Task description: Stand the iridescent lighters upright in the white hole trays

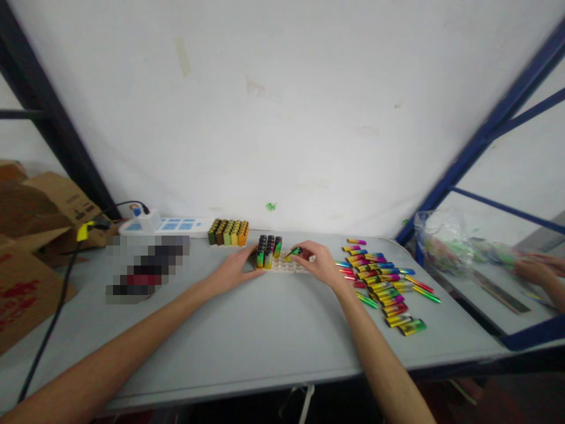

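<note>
Now | lighter (293,254) — tilted, pinched in right hand (319,262) | at white tray (285,265)

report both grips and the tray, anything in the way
Left grip: at left end of off-white, pocketed tray. Right grip: pinching tilted, black-topped green-yellow lighter by tray. Obstacles: upright lighters occupying tray's left part.

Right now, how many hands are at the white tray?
2: the left hand beside the upright lighters; the right hand over the white tray, holding one tilted lighter. None appears hidden.
</note>
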The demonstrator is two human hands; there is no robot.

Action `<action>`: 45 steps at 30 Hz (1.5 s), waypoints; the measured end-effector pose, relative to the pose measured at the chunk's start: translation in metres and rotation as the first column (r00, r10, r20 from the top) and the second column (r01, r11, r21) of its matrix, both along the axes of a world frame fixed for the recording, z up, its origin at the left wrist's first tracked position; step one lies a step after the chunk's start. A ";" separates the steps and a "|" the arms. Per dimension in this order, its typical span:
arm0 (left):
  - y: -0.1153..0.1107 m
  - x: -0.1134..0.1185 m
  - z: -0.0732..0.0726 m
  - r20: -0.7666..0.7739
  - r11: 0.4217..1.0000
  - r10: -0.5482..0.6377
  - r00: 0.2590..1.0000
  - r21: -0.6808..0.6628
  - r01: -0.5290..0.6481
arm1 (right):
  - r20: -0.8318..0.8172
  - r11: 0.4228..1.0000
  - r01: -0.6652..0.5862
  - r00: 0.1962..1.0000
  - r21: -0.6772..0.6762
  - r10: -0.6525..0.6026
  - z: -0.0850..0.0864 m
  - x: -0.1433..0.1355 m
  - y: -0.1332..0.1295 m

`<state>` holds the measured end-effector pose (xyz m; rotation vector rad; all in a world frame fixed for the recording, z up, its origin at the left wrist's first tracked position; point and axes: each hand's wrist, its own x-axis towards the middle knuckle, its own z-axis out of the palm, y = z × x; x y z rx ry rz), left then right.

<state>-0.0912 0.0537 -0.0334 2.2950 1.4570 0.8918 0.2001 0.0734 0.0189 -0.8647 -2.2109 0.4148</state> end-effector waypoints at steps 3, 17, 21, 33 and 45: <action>-0.001 0.001 0.002 0.007 1.000 -0.011 1.000 -0.003 0.011 | -0.029 0.998 -0.030 0.999 0.056 0.032 -0.008 -0.011 -0.001; -0.001 0.001 0.002 0.019 0.998 -0.050 0.999 0.024 0.050 | -0.039 0.989 0.100 0.995 0.105 -0.096 -0.022 -0.038 -0.006; -0.001 0.002 0.003 0.018 0.999 -0.042 0.999 0.015 0.041 | -0.024 0.972 0.225 0.974 0.064 -0.224 -0.028 -0.047 -0.002; -0.002 0.004 0.004 0.019 1.000 -0.023 1.000 -0.008 0.023 | 0.080 0.949 0.275 0.954 0.153 -0.289 -0.035 -0.051 0.006; -0.003 0.003 0.004 0.025 1.000 -0.019 1.000 -0.019 0.019 | -0.132 0.979 0.198 0.973 0.054 -0.189 -0.031 -0.045 0.005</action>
